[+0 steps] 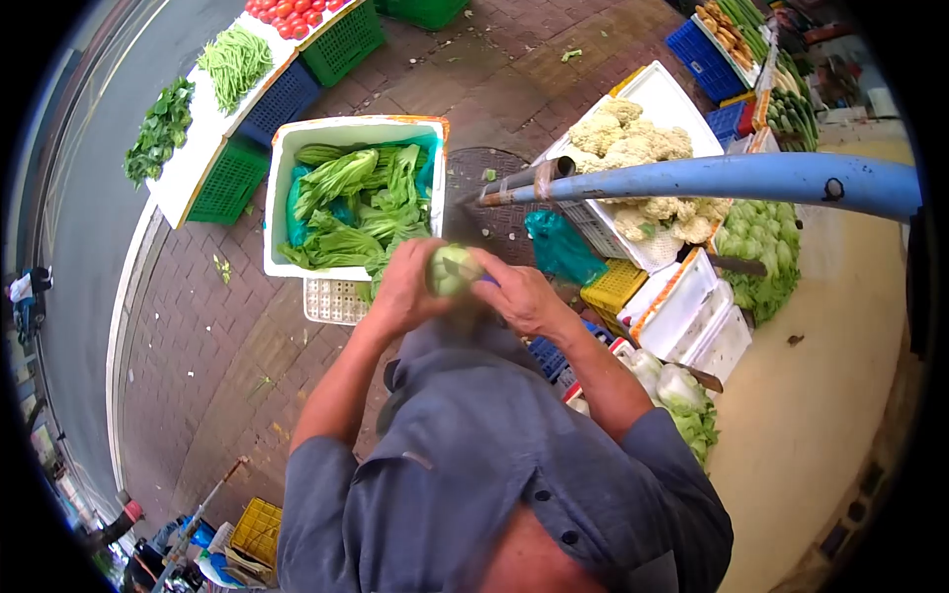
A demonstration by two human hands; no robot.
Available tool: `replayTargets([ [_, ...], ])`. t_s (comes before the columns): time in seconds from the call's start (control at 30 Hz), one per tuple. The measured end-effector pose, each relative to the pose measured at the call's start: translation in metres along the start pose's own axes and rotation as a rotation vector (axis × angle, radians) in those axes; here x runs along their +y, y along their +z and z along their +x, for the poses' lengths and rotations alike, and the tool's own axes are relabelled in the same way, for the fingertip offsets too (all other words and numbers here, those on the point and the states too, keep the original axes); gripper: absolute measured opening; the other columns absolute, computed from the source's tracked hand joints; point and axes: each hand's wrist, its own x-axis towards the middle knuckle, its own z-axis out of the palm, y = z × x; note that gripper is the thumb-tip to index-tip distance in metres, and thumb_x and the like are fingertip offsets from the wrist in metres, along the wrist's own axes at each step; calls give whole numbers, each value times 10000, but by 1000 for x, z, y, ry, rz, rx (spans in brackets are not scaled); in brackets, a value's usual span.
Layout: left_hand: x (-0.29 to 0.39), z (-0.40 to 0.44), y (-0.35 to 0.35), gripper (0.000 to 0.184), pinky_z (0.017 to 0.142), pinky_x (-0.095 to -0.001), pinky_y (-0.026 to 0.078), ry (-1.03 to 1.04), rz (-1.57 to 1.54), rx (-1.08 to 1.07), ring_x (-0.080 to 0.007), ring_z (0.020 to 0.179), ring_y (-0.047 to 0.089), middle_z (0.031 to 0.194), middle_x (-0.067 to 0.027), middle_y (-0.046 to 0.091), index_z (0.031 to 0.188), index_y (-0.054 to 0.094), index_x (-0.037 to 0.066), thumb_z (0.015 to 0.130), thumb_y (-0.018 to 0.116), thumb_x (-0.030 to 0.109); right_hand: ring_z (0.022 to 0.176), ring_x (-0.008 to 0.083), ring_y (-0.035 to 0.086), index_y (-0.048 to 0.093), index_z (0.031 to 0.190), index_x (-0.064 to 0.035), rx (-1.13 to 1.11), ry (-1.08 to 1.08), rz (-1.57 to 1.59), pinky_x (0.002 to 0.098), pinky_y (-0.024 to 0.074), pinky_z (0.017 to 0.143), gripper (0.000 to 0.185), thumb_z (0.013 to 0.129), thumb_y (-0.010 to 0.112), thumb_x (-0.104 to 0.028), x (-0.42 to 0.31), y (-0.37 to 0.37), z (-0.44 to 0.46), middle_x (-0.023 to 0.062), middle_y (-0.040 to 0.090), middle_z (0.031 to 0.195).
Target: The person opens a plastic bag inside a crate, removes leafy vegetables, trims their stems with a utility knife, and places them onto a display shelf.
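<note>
In front of my waist, both hands meet at a round pale green vegetable (453,269); its exact kind is hard to tell. My left hand (403,289) is closed around its left side, with leafy green bits beside the fingers. My right hand (524,296) is closed at its right side, and a small blue thing (488,281) shows between the fingers there; blur hides what it is. Just beyond my left hand stands a white foam box (358,126) lined with teal plastic, holding long leafy greens (341,183).
A blue pole (732,178) crosses on the right, above a foam box of cauliflower (633,143). Lettuces (761,247) and a yellow crate (611,287) lie nearby. Green beans (235,64) and tomatoes (289,14) sit at upper left. A white crate (334,301) sits below the greens box.
</note>
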Motion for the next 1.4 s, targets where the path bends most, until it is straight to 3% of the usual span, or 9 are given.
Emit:
replayTargets([
  [0.27,-12,-2,5,726,982,-393,478,-92,-100,-151,-329,1096,593,1148,-163,594,1285,530,39,640,841,155,1060,339,685,568,1375,-57,222,-308,237,413,527,870,390,1024,521,-221,82,37,11,155,687,1217],
  [0.33,-15,-4,0,790,982,-338,482,-342,-435,-200,-201,1095,589,1180,-112,605,1335,498,3,661,856,208,848,208,665,580,1362,-38,123,69,373,341,524,732,395,1032,519,-246,92,28,-1,89,686,983],
  [0.47,-24,6,-15,794,959,-338,501,-501,-939,-327,-178,1068,619,1190,-104,640,1357,492,-33,676,840,178,597,84,519,621,1295,-34,125,430,744,268,458,536,401,1015,560,-314,88,31,-16,9,569,717],
  [0.6,-44,8,0,798,975,-329,480,-544,-1018,-370,-193,1089,600,1193,-108,627,1355,500,-37,689,837,244,606,83,547,648,1203,-30,278,244,633,266,460,534,406,964,650,-358,68,38,12,22,619,799],
  [0.77,-33,13,10,788,965,-317,466,-467,-791,-371,-185,1091,579,1187,-106,616,1349,515,-21,705,858,277,877,400,630,664,1066,13,419,-69,180,438,495,754,388,859,744,-306,29,28,33,210,658,957],
  [1.07,-31,11,2,800,946,-346,492,-419,-350,-325,-244,1080,618,1175,-170,641,1320,539,-34,679,881,301,761,403,656,646,1056,3,394,72,303,449,511,686,296,872,713,-219,43,60,36,218,656,827],
  [1.17,-31,12,1,801,946,-360,496,-440,-279,-356,-283,1089,629,1160,-196,648,1299,558,-35,657,874,326,564,78,493,637,1007,-14,401,-59,238,314,412,509,204,907,691,-184,51,62,37,63,554,630],
  [1.27,-26,15,-3,781,934,-388,501,-451,-210,-388,-325,1068,633,1120,-207,653,1266,582,-19,644,862,361,756,420,663,651,1062,-14,312,52,174,458,522,682,278,862,714,-197,50,59,36,221,663,809],
  [1.4,-30,10,6,735,898,-439,506,-357,3,-357,-380,1008,628,1061,-215,650,1220,607,3,644,839,395,793,429,660,649,1080,-15,342,-25,61,464,535,705,278,856,701,-171,56,66,39,223,673,867],
])
